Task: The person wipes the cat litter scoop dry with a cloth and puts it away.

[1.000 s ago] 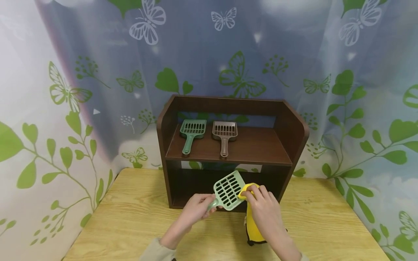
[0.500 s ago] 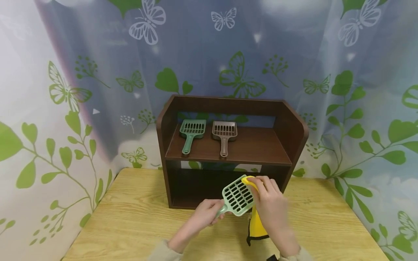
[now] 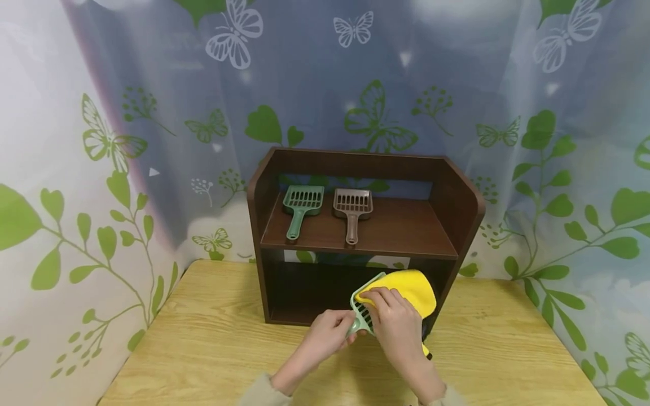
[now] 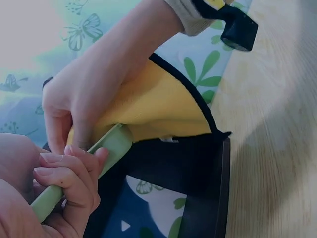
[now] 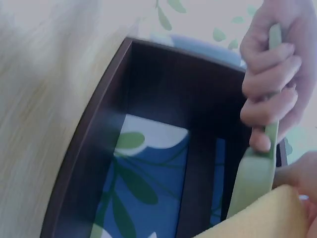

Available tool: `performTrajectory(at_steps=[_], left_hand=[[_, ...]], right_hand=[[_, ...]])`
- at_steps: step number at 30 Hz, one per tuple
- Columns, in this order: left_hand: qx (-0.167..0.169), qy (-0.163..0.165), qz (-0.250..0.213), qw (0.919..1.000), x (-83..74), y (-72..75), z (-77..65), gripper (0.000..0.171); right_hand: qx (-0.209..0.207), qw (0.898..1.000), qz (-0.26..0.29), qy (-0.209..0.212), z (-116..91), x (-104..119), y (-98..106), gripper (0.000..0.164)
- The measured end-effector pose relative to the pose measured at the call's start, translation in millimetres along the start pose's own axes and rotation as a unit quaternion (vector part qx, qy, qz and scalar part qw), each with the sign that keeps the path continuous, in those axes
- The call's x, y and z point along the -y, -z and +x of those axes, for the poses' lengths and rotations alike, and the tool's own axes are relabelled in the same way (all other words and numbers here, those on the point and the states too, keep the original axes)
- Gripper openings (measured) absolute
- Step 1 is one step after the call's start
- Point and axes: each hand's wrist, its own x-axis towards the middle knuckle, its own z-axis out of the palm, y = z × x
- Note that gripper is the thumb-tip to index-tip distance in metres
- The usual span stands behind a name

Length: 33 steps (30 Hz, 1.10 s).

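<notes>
My left hand (image 3: 330, 332) grips the handle of a light green slotted litter scoop (image 3: 363, 316), its fingers curled round it in the left wrist view. My right hand (image 3: 396, 324) pinches a yellow cloth (image 3: 413, 287) with dark edging against the scoop's slotted face. The cloth covers much of the scoop's right side, and a corner of it hangs below the right hand. In the right wrist view, the left hand (image 5: 272, 84) wraps the green handle (image 5: 271, 131), with the yellow cloth (image 5: 262, 218) across the scoop's head. Both hands are above the table, before the shelf's lower compartment.
A dark brown two-tier shelf (image 3: 355, 248) stands on the wooden table (image 3: 213, 332). On its upper board lie a darker green litter scoop (image 3: 299, 207) and a brown litter scoop (image 3: 352, 211). Behind hangs a curtain (image 3: 315, 73) printed with butterflies and leaves.
My right hand has moved with the cloth from the scoop's right edge leftward over its face, and the cloth is now spread upward. My left hand and the scoop have shifted slightly right.
</notes>
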Motion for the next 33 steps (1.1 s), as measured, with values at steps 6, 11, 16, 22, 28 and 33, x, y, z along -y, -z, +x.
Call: performTrajectory(at_steps=[6,11,16,22,28,33], left_hand=[[-0.019,0.001,0.006,0.9998,2.3,6.0,2.3,0.038],[-0.035,0.006,0.0,0.9994,3.4,16.2,1.4,0.038],[-0.017,0.004,0.008,0.9998,6.4,21.6,-0.6,0.04],[-0.003,0.003,0.012,0.9999,12.1,22.3,-2.7,0.04],[0.009,0.005,0.003,0.9999,14.9,29.6,-5.9,0.039],[0.013,0.008,-0.027,0.9995,19.3,36.0,-5.5,0.038]], right_hand=[[0.034,0.997,0.052,0.035,-2,0,5,0.032],[0.072,0.99,0.058,0.104,-4,-9,12,0.029],[0.099,0.979,0.048,0.173,-10,-20,18,0.04],[0.113,0.981,0.022,0.159,-17,-36,23,0.044],[0.076,0.988,0.013,0.134,-20,-55,29,0.026],[0.04,0.996,0.062,0.044,-22,-64,35,0.027]])
